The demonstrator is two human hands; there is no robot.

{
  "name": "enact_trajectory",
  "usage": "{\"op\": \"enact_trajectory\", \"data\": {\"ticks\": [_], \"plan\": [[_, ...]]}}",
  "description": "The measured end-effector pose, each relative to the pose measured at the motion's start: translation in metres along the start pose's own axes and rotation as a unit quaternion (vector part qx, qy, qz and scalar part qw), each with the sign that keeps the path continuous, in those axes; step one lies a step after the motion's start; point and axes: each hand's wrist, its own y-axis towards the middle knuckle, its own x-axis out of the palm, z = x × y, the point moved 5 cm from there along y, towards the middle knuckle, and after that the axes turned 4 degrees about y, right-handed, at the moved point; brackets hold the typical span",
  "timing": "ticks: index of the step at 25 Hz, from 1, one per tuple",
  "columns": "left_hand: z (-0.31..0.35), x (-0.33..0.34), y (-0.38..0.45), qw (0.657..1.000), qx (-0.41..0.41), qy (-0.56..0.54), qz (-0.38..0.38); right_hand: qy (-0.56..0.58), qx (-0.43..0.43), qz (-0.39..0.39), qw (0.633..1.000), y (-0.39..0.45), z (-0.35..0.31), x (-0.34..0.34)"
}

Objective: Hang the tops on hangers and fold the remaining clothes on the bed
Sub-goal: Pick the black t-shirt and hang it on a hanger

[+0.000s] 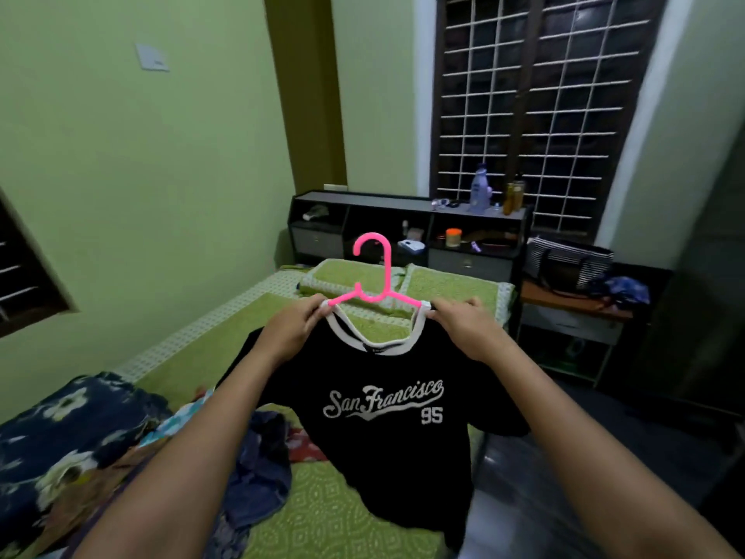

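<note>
Item: black T-shirt (387, 417), white-trimmed neckline, white "San Francisco 95" lettering across the chest. Held up in the air above the bed (334, 514), front facing the camera, body hanging down freely with the hem near the mattress edge.

Item: pink hanger (373, 282), plastic, hook upright and curling to the left. Its arms run into the neck opening of the T-shirt; both arm ends are hidden at the shoulders under fabric and fingers.

Left hand (292, 328): grip clamped on the T-shirt's left shoulder at the collar, fingers curled, pinching cloth where the hanger arm enters.

Right hand (463, 326): grip clamped on the opposite shoulder at the collar, fingers curled over cloth and hanger end alike.

Bed: green patterned cover, two green pillows (403, 280) at the head. On the near left portion, a loose pile of clothes (258, 470) in blue, dark and red fabrics, beside a dark floral blanket (68, 429).

Headboard shelf unit (407, 227): dark, with open compartments holding small articles; a lavender bottle (480, 189) and amber jars (514, 197) stand on top.

Side table (572, 312), right of the bed: carries a striped bag (568, 262) and a blue cloth.

Window (540, 106): dark panes behind a white grille.
</note>
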Motion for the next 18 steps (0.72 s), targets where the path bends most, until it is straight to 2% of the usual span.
{"op": "enact_trajectory", "data": {"ticks": [3,5,7,11,13,15,16,18], "plan": [[0.047,0.053,0.062,0.999,0.014,-0.008,-0.049,0.089,0.07,-0.008,0.994,0.001,0.077,-0.025],[0.062,0.078,0.099,0.999,0.006,-0.014,-0.048,0.161,0.104,0.004,0.981,-0.004,0.132,-0.046],[0.082,0.105,0.135,0.999,0.007,0.008,-0.041,0.187,0.112,0.015,0.976,-0.007,0.177,-0.065],[0.173,0.162,0.205,0.993,0.092,0.068,-0.016,0.156,0.117,0.052,0.979,0.0,0.25,-0.097],[0.208,0.183,0.241,0.993,0.11,0.04,0.001,0.143,0.146,0.059,0.977,-0.007,0.307,-0.111],[0.231,0.203,0.281,0.992,0.122,0.023,0.008,0.071,0.194,0.054,0.977,-0.019,0.369,-0.122],[0.242,0.215,0.3,0.991,0.133,0.018,0.003,0.041,0.21,0.062,0.975,-0.022,0.393,-0.128],[0.27,0.245,0.342,0.986,0.169,0.009,-0.011,0.048,0.203,0.106,0.972,-0.009,0.424,-0.141]]}}
